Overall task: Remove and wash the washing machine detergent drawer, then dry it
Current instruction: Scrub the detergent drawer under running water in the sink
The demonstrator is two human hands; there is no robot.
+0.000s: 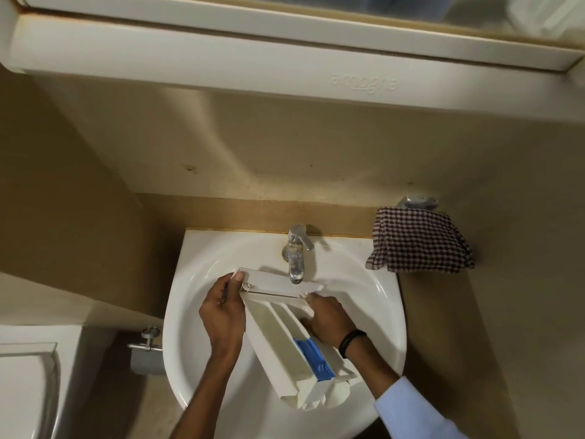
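Far left, the corner of a white toilet cistern and lid [25, 375] shows, and just right of it a chrome toilet-roll holder [145, 350] on the wall. Now the round white ceramic basin [190, 315], and here's the action: the left hand [223, 312] grips the left edge of the long white plastic detergent drawer [278, 331], thumb up at the corner of its front panel, fingers curled round the side. The drawer sits over the bowl, front panel at the back just under the spout of the chrome single-lever tap [296, 255], its far end hanging out over the near rim. Compartments face up, with a blue plastic insert [313, 359] toward the near end. On the other side, the right hand [329, 318], black band at the wrist, clamps the drawer's right wall. Further right, a brown-and-white checked cloth [421, 240] hangs from a chrome wall fitting beside the basin.
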